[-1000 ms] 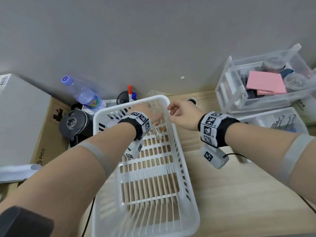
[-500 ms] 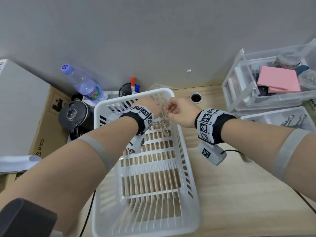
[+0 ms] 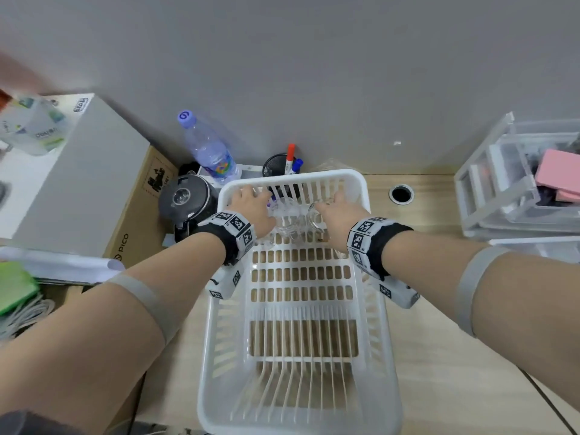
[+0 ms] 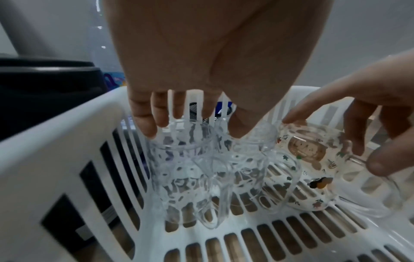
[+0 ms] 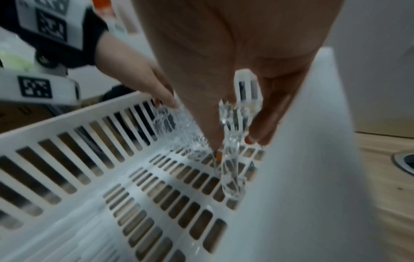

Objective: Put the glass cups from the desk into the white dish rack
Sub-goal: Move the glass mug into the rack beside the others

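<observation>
Inside the far end of the white dish rack (image 3: 361,183), the left hand (image 3: 251,208) gripped two clear glass cups (image 4: 190,168) while the right hand (image 3: 340,211) pinched a patterned glass cup (image 4: 313,159) beside them.

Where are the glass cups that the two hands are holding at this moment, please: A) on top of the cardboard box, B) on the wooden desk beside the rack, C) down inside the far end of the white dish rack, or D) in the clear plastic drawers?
C: the left hand and the right hand hold the glass cups down inside the white dish rack, at its far, slotted end.
</observation>
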`<state>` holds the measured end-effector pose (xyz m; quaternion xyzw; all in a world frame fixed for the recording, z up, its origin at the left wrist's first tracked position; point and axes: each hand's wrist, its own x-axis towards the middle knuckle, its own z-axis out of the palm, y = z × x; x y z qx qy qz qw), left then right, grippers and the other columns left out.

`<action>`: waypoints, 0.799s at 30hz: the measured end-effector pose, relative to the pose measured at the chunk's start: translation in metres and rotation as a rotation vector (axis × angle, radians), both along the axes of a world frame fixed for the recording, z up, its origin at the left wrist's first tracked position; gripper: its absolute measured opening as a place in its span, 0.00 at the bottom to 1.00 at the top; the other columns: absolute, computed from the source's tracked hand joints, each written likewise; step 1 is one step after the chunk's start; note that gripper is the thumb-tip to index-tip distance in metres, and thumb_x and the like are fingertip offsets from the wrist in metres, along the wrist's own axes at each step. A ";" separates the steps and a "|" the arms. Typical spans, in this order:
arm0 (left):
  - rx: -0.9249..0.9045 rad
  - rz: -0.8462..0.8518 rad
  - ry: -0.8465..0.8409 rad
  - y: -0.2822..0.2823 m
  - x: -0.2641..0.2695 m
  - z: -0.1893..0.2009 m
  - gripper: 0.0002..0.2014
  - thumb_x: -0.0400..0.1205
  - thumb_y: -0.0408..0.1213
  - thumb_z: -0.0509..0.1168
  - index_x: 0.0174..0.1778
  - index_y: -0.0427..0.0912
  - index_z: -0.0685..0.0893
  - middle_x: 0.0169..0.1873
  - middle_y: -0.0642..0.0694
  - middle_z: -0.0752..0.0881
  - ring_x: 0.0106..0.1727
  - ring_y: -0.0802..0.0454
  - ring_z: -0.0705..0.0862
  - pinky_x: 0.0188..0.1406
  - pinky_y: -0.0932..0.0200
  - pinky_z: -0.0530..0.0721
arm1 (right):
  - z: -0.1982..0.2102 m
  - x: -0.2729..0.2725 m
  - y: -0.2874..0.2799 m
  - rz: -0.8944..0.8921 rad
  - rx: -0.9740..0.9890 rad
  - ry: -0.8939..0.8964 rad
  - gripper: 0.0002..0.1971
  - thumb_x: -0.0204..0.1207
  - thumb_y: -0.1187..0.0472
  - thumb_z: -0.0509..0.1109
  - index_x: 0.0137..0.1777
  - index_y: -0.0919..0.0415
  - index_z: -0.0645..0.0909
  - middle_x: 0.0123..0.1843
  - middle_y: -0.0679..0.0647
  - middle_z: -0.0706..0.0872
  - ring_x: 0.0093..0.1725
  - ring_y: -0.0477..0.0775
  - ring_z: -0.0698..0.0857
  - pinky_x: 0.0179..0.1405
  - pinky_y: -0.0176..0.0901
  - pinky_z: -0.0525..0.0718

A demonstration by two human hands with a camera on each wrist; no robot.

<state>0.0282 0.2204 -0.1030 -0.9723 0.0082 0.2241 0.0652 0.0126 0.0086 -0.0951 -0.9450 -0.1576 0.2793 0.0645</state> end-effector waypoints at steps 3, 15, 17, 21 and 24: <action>-0.035 -0.012 0.020 0.004 -0.001 -0.003 0.32 0.82 0.53 0.60 0.84 0.53 0.65 0.79 0.36 0.68 0.77 0.30 0.67 0.75 0.35 0.70 | 0.001 0.004 0.003 0.008 0.012 0.008 0.40 0.70 0.78 0.70 0.82 0.57 0.64 0.80 0.70 0.61 0.37 0.57 0.82 0.37 0.48 0.85; -0.045 -0.015 -0.020 0.003 -0.003 -0.006 0.33 0.82 0.64 0.56 0.82 0.54 0.67 0.76 0.34 0.70 0.75 0.31 0.69 0.75 0.37 0.69 | -0.010 0.013 0.001 -0.025 -0.018 -0.046 0.45 0.71 0.74 0.74 0.84 0.59 0.56 0.81 0.70 0.60 0.39 0.57 0.83 0.35 0.47 0.85; -0.059 -0.023 -0.035 0.001 -0.004 -0.004 0.37 0.78 0.68 0.56 0.84 0.59 0.64 0.75 0.37 0.70 0.74 0.33 0.69 0.74 0.37 0.71 | -0.009 0.013 0.003 -0.023 -0.038 -0.026 0.47 0.70 0.74 0.74 0.86 0.60 0.51 0.84 0.71 0.55 0.42 0.58 0.86 0.38 0.49 0.89; -0.078 -0.096 -0.045 -0.005 -0.005 0.001 0.39 0.74 0.70 0.58 0.83 0.64 0.65 0.71 0.40 0.72 0.72 0.36 0.70 0.73 0.39 0.70 | -0.006 0.015 0.005 -0.028 -0.047 0.005 0.44 0.73 0.74 0.74 0.85 0.61 0.54 0.86 0.72 0.54 0.46 0.59 0.87 0.40 0.48 0.88; -0.063 -0.127 -0.034 -0.008 -0.005 0.004 0.39 0.74 0.69 0.62 0.82 0.61 0.67 0.70 0.38 0.73 0.72 0.36 0.71 0.71 0.41 0.71 | -0.006 0.017 0.004 -0.040 -0.043 0.003 0.39 0.74 0.74 0.74 0.82 0.60 0.60 0.82 0.72 0.61 0.52 0.63 0.87 0.48 0.52 0.90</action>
